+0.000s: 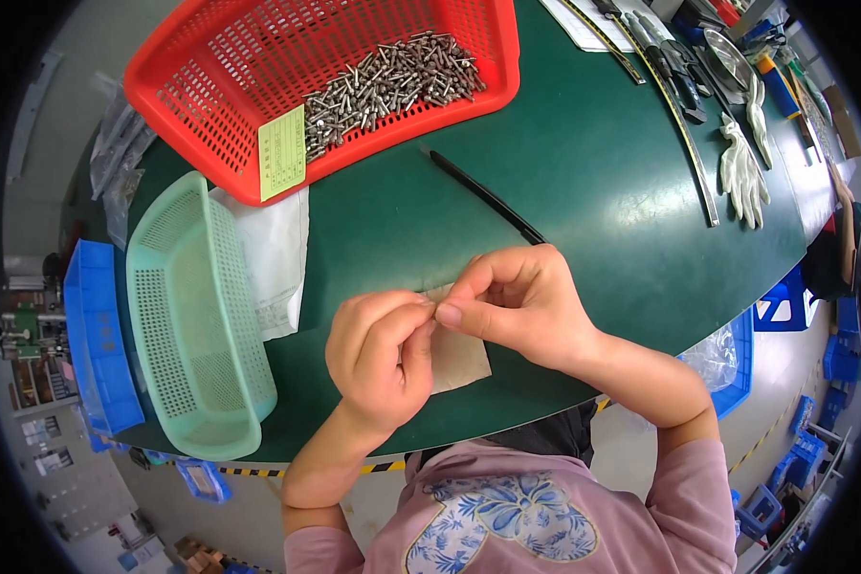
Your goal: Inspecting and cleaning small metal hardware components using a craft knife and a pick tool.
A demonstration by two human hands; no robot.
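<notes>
My left hand and my right hand meet at the fingertips over the near side of the green table. Both are closed in a pinch. Whatever lies between the fingers is hidden or too small to make out. Under them is a beige piece of paper or card, partly covered by the hands. Just beyond my right hand rests a slim black pen-like tool with a thin pale tip. Farther off, a red plastic basket holds a heap of small metal pins or screws.
A pale green basket stands at the left, beside a white sheet and a blue bin. A yellow-green label hangs on the red basket. Far right lie a metal ruler, white gloves and several hand tools.
</notes>
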